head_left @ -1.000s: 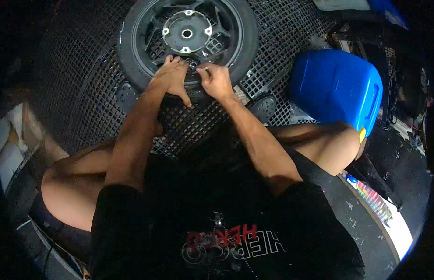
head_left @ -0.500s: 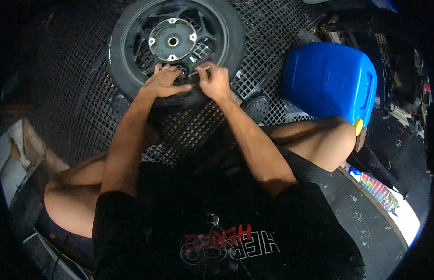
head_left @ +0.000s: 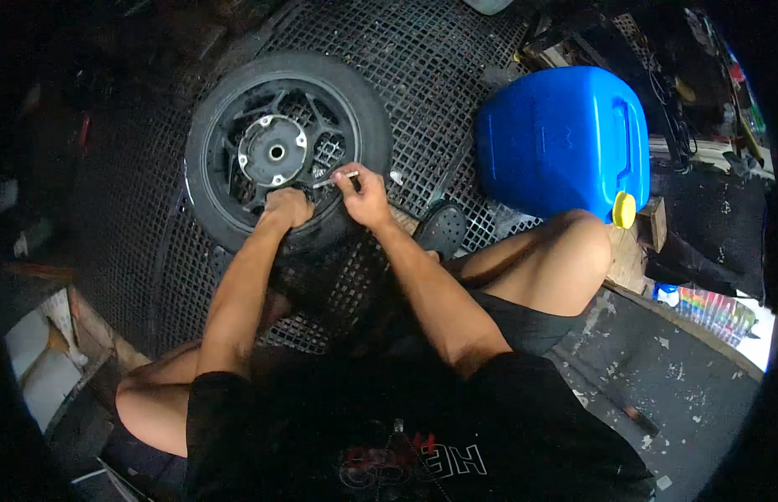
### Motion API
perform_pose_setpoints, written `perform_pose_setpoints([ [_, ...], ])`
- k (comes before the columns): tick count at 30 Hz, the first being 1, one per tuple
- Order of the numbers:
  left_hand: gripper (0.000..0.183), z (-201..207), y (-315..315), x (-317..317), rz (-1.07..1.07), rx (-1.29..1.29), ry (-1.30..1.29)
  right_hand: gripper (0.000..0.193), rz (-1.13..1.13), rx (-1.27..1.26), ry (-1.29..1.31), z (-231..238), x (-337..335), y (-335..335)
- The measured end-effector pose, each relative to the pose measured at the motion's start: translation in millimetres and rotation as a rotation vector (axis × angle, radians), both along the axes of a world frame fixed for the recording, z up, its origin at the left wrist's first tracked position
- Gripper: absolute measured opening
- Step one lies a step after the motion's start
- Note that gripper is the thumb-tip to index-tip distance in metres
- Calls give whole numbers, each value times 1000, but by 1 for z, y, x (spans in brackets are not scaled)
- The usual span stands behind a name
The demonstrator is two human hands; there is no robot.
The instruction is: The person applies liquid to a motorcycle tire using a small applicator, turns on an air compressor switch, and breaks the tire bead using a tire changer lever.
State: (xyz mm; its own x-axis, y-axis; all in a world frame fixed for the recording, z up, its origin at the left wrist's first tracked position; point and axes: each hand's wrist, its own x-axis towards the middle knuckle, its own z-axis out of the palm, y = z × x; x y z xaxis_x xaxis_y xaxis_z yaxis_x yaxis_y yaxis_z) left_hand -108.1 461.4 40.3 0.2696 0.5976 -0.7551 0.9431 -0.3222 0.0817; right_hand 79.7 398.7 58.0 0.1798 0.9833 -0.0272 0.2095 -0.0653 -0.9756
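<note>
1. Pinched closed, my right hand [head_left: 364, 197] holds a thin stick [head_left: 326, 181] pointing left over the wheel [head_left: 290, 161].
2. My left hand [head_left: 288, 207] is curled; its hold I cannot tell.
3. Hub [head_left: 260, 149] lies far-left, nearer my left.

1. A blue jerrycan [head_left: 548, 138] lies on its side near the right edge of the black lattice mat [head_left: 414, 88].
2. Its yellow cap [head_left: 624, 211] shows at its near right corner.
3. A rainbow-coloured plastic bottle [head_left: 711, 313] lies beside the worn dark board's [head_left: 686, 397] far edge.
</note>
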Motion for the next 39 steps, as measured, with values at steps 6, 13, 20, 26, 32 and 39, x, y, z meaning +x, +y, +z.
perform_pose_setpoints([
  [6,60,1,-4,4,22,6,6,17,-101,34,44,-8,3,0],
  [13,28,-4,-8,-52,-23,99,-525,23,-29,44,42,-3,2,1],
  [20,71,25,-38,-75,-187,153,-545,17,11,102,-1,-9,-1,3],
  [26,126,50,-44,-61,-148,173,-424,17,36,136,-58,-5,1,2],
  [32,121,39,-46,-70,-134,231,-473,18,180,105,-137,-7,-1,6],
  [39,119,36,-42,-71,-125,220,-479,15,241,6,-92,-6,-10,6],
])
